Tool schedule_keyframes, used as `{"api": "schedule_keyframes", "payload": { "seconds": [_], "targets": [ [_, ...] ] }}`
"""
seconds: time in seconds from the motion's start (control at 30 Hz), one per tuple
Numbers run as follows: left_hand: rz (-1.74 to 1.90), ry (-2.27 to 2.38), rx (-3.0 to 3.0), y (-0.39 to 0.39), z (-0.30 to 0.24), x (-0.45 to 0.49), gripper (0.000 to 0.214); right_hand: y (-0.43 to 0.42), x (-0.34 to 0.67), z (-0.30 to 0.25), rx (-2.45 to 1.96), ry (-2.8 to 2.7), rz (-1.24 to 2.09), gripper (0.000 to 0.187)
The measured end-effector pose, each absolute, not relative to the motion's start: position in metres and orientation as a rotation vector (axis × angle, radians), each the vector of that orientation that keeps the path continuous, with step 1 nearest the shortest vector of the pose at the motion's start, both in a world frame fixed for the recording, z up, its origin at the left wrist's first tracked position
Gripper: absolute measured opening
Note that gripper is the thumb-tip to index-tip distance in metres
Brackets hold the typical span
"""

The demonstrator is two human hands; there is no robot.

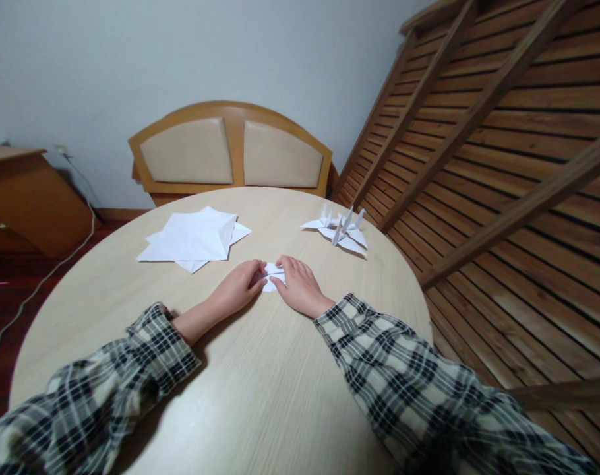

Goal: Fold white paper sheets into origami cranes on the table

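Between my two hands a small piece of folded white paper (272, 285) lies on the round table (265, 382), with a fold line running across it. My left hand (241, 285) is closed on its left side, thumb and fingertips at the paper. On the right side my right hand (300, 285) holds it with the thumb near the lower edge and the fingers over the upper part. Both hands cover the paper's side ends. Beyond my left hand is a loose pile of white paper sheets (191, 236). Several folded paper cranes (342, 231) stand beyond my right hand.
A wooden headboard with cream padded panels (188, 150) stands behind the table against the wall. Wooden slats (478, 218) lean along the right side. At the left are a wooden desk (28, 191) and a white cable (57, 270) reaching down to the floor.
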State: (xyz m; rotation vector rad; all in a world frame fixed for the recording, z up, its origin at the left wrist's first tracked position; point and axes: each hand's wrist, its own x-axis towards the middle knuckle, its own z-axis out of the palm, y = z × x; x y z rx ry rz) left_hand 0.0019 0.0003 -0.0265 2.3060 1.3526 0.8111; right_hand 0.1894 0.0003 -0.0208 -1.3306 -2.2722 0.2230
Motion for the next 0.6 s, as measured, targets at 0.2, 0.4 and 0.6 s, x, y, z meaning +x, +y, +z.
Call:
{"api": "schedule_keyframes", "payload": {
  "seconds": [0.2,0.4,0.6],
  "targets": [
    [0.82,1.306,2.33,0.0006,-0.0259,0.0015,0.014,0.0026,0.1927,-0.0233,-1.303,-2.286,0.263,0.021],
    [0.842,1.187,2.349,0.0026,-0.0275,-0.0035,0.014,0.0046,0.1962,-0.0246,-1.252,-2.313,0.294,0.03],
    [0.825,1.139,2.36,0.0015,-0.0248,-0.0081,0.019,0.0061,0.1989,-0.0267,-1.214,-2.325,0.299,0.039]
  ]
}}
